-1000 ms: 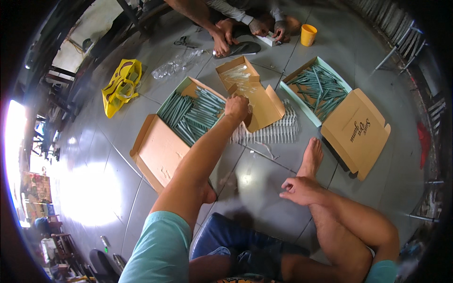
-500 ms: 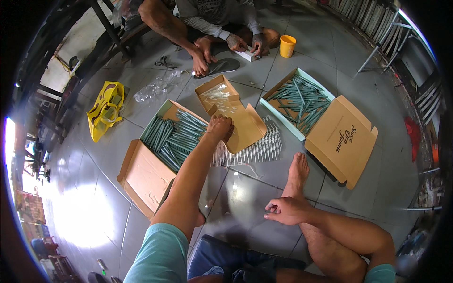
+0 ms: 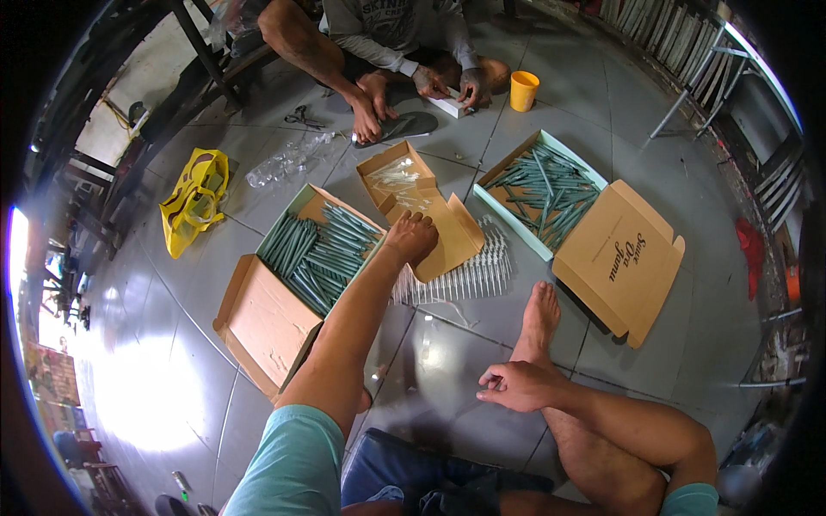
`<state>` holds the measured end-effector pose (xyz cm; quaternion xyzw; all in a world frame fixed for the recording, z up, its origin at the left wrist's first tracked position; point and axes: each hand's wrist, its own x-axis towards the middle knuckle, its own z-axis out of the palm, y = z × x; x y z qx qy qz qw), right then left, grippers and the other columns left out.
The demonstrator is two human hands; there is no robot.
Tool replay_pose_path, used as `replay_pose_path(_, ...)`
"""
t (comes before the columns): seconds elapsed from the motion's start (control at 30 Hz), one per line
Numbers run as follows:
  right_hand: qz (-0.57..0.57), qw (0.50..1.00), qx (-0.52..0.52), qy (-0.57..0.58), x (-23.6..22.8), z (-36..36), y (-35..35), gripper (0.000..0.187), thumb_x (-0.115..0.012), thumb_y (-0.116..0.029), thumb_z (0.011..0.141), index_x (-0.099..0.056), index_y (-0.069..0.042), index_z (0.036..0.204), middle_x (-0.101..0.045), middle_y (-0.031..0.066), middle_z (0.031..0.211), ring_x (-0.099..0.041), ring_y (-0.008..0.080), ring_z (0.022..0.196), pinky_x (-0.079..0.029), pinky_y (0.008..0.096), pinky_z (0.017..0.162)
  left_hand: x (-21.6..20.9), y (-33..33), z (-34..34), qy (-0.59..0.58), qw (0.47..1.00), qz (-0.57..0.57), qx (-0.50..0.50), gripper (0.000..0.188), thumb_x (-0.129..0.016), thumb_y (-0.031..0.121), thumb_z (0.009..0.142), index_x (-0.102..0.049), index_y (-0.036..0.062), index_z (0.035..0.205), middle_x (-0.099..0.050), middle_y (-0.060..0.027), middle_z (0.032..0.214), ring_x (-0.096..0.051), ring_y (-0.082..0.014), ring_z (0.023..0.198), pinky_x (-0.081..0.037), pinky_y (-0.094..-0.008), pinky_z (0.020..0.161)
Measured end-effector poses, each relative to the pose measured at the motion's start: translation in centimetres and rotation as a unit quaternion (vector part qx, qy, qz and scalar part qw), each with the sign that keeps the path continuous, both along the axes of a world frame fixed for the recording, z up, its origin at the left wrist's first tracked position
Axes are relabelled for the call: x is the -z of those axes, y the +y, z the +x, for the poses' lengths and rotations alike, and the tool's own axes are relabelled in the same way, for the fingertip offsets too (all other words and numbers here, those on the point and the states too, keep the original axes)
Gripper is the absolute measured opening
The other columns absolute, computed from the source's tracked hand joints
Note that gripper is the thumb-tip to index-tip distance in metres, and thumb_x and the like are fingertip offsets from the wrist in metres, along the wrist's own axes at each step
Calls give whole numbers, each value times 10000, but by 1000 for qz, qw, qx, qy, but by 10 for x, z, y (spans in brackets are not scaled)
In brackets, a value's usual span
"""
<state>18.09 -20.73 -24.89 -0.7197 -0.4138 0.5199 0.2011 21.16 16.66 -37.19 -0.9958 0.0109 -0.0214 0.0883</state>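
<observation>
My left hand (image 3: 412, 238) reaches over the lid flap of a small open cardboard box (image 3: 452, 232), fingers bent together and pointing down. Whatever lies under its fingertips is hidden. Thin, clear-and-white small pieces (image 3: 398, 172) lie in that box. Beneath the flap, on the floor, a row of clear plastic pieces (image 3: 465, 277) sticks out. Beside my left forearm stands an open box (image 3: 268, 320) full of dark green, pen-like sticks (image 3: 314, 254). My right hand (image 3: 519, 384) rests by my bent leg, fingers loosely apart, with nothing in it.
A second open box (image 3: 619, 258) with more green sticks (image 3: 551, 189) lies at the right. Across from me a person's hands (image 3: 447, 83) handle a small white box (image 3: 449, 106). Around stand a yellow cup (image 3: 523, 91), a yellow bag (image 3: 194, 202), crumpled clear plastic (image 3: 288, 161) and scissors (image 3: 303, 117).
My left hand has shifted slightly right and toward me over the cardboard flap. My right hand has hardly moved, and the boxes stay where they were.
</observation>
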Motion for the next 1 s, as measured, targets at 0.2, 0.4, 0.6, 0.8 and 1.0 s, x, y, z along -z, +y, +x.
replay_pose_path(0.2,-13,1000,-19,-1,4,0,1,471,-691,-404,906,-644,2,1140,-712,134,1018,-697,214,929,-542,316,851,4,5,0,-10,1000,0,3,288,-512,291,916,-716,100,846,-670,-66,944,-614,-229,1011,-419,-390,932)
replay_pose_path(0.4,-13,1000,-13,4,6,1,0,466,-689,-397,908,-643,4,1140,-715,139,1014,-702,221,935,-544,318,854,-1,1,4,-6,1000,6,-10,287,-525,302,904,-719,100,844,-682,-71,936,-611,-226,1004,-423,-380,930)
replay_pose_path(0.6,-8,1000,-3,17,11,0,-1,472,-696,-409,894,-654,-4,1134,-717,157,1008,-698,271,960,-532,355,867,9,13,4,-26,999,-37,-19,244,-546,283,885,-711,105,859,-681,-64,942,-613,-229,1012,-444,-377,915)
replay_pose_path(0.8,-11,1000,-9,11,8,1,-1,460,-693,-400,901,-651,-6,1136,-718,146,1009,-702,245,944,-538,332,861,3,9,2,-33,998,-48,-13,215,-562,266,869,-707,109,851,-679,-55,941,-618,-221,1015,-457,-372,907)
replay_pose_path(1.0,-12,999,5,30,11,1,-1,454,-712,-392,882,-660,-10,1122,-717,172,1002,-696,295,967,-529,371,866,2,14,-1,17,999,-27,-6,195,-562,242,859,-709,114,867,-681,-49,947,-619,-215,1019,-458,-355,915)
